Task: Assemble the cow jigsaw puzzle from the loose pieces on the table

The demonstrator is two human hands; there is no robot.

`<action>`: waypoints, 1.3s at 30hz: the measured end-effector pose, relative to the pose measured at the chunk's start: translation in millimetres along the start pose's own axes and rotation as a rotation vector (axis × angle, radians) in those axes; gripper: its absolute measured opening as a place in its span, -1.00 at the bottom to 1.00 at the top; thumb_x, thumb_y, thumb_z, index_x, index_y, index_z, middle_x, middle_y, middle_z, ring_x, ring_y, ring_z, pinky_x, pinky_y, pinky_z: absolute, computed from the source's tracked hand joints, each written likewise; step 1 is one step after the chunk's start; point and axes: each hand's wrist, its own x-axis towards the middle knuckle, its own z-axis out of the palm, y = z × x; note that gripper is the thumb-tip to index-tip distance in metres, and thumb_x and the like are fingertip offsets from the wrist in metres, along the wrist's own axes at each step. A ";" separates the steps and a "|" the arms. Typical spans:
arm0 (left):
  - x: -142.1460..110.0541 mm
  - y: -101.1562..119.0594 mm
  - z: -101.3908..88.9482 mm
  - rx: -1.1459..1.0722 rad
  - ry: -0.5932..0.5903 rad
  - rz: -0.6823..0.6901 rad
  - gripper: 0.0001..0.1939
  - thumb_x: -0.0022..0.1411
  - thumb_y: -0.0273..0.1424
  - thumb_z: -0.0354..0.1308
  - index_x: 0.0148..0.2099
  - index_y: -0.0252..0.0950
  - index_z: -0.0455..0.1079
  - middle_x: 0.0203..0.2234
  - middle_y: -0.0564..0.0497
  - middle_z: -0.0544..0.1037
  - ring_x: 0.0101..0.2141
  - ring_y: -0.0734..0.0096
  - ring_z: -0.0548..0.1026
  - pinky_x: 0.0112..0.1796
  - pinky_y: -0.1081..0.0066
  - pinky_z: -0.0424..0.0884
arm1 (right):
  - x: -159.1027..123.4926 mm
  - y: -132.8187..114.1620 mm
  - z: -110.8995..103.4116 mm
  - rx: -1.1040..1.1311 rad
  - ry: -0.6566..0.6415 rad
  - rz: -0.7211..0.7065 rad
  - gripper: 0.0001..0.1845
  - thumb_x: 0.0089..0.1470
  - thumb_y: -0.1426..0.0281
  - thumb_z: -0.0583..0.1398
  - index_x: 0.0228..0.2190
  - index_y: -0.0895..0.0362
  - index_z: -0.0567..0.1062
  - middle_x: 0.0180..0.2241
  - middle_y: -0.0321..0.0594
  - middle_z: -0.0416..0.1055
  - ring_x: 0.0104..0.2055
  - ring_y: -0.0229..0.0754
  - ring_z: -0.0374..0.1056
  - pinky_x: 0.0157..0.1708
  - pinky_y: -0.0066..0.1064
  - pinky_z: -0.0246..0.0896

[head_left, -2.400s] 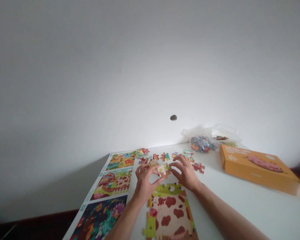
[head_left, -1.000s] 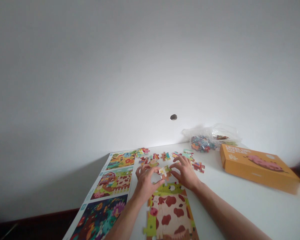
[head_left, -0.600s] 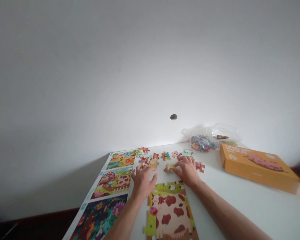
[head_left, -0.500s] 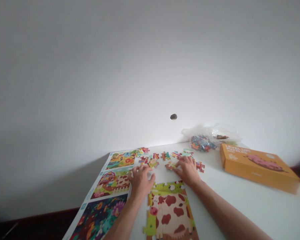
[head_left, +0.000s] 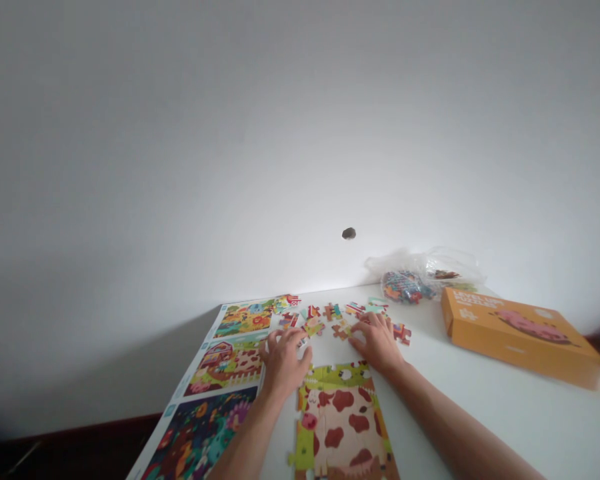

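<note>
The partly joined jigsaw puzzle (head_left: 345,420), showing a spotted cow on grass, lies flat on the table in front of me. Just beyond its upper left corner is my left hand (head_left: 286,360), palm down, fingers bent and thumb apart, beside the printed picture sheet (head_left: 230,367). A small piece shows partly under its fingertips; whether they touch it I cannot tell. My right hand (head_left: 377,341) rests with spread fingers among loose puzzle pieces, next to a yellowish piece (head_left: 341,330) and a purple-red piece (head_left: 403,333). Its fingers partly cover other pieces.
More loose pieces, including a teal and brown one (head_left: 332,311), lie toward the wall. An orange puzzle box (head_left: 520,327) sits at the right. Behind it, a clear plastic bag (head_left: 407,287) holds more pieces. The white wall has a small hole (head_left: 349,233).
My left hand has drawn back slightly toward me, exposing more of the loose pieces beyond it. My right hand is almost still. The whole view has shifted a little.
</note>
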 end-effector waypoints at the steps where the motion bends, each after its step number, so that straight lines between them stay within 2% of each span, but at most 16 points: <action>1: 0.3 -1.0 0.3 0.013 0.008 -0.024 -0.74 0.16 -0.37 0.14 -0.10 -0.07 0.53 -0.04 0.02 0.56 0.03 -0.05 0.30 0.05 -0.10 0.13 | -0.1 -0.5 -0.3 0.004 0.001 -0.003 -0.83 0.09 0.24 0.30 -0.23 -0.05 0.60 -0.09 -0.13 0.38 0.02 0.07 0.21 0.06 -0.03 0.05; 4: 0.7 -2.3 0.7 0.030 0.001 -0.060 -0.72 0.14 -0.39 0.15 -0.10 -0.06 0.53 -0.04 0.03 0.56 0.02 -0.09 0.30 0.02 -0.09 0.15 | -0.6 -2.7 -1.6 0.024 -0.001 -0.035 -0.80 0.10 0.25 0.29 -0.19 -0.07 0.60 -0.05 -0.13 0.37 0.03 0.07 0.21 0.07 -0.02 0.04; 11: 0.1 2.9 0.4 -0.027 -0.013 0.029 -0.72 0.13 -0.42 0.19 -0.12 -0.02 0.54 -0.13 0.04 0.59 -0.01 0.00 0.33 0.04 -0.06 0.14 | -2.1 -10.1 -9.1 0.056 -0.066 -0.206 -0.72 0.12 0.28 0.26 -0.09 -0.16 0.55 0.08 -0.21 0.34 0.14 0.06 0.16 0.13 0.00 0.03; 15: -0.1 3.4 1.6 -0.028 -0.032 0.056 -0.75 0.13 -0.36 0.21 -0.13 -0.04 0.56 -0.16 0.02 0.57 -0.01 -0.01 0.32 0.03 -0.04 0.15 | -2.6 -13.0 -13.5 0.078 -0.179 -0.336 -0.66 0.24 0.27 0.13 0.04 -0.13 0.47 0.19 -0.24 0.30 0.26 0.09 0.06 0.20 0.06 -0.05; 19: -0.6 3.9 2.3 -0.039 -0.074 0.110 -0.81 0.12 -0.32 0.23 -0.19 -0.07 0.59 -0.19 -0.01 0.57 -0.04 0.02 0.35 0.02 0.01 0.18 | -4.0 -16.4 -15.6 0.143 -0.314 -0.417 -0.55 0.31 0.33 -0.02 0.18 -0.06 0.34 0.25 -0.17 0.25 0.36 0.11 -0.05 0.24 0.19 -0.15; 23: -0.1 6.0 0.7 -0.065 -0.098 0.169 -0.82 0.13 -0.33 0.22 -0.20 -0.07 0.59 -0.16 0.01 0.58 -0.05 0.06 0.37 0.00 0.06 0.24 | -4.7 -22.1 -18.6 0.187 -0.397 -0.435 -0.50 0.32 0.31 -0.05 0.25 -0.07 0.22 0.29 -0.17 0.17 0.40 0.15 -0.16 0.23 0.35 -0.32; 27: 1.0 7.5 0.0 -0.094 -0.103 0.226 -0.84 0.16 -0.36 0.20 -0.25 -0.09 0.61 -0.11 0.01 0.59 -0.03 0.06 0.39 0.01 0.06 0.27 | -4.1 -27.0 -18.7 0.205 -0.419 -0.457 -0.48 0.32 0.30 -0.05 0.28 -0.09 0.16 0.30 -0.19 0.16 0.39 0.14 -0.13 0.24 0.36 -0.40; 33: 0.5 5.9 4.6 -0.088 -0.073 0.177 -0.90 0.16 -0.36 0.21 -0.33 -0.11 0.56 -0.08 0.05 0.61 0.06 0.02 0.36 0.06 0.01 0.22 | -2.8 -21.8 -11.2 0.119 -0.340 -0.354 -0.52 0.32 0.28 -0.04 0.23 -0.09 0.26 0.26 -0.20 0.24 0.39 0.15 -0.13 0.26 0.32 -0.46; 39: -0.2 2.8 8.3 -0.108 -0.073 0.131 -0.89 0.21 -0.34 0.17 -0.28 -0.12 0.53 -0.09 0.04 0.60 0.01 0.07 0.38 0.05 0.04 0.21 | -0.9 -14.9 -11.2 0.104 -0.323 -0.290 -0.50 0.22 0.37 0.05 0.18 -0.04 0.32 0.20 -0.17 0.31 0.38 0.17 -0.10 0.23 0.39 -0.46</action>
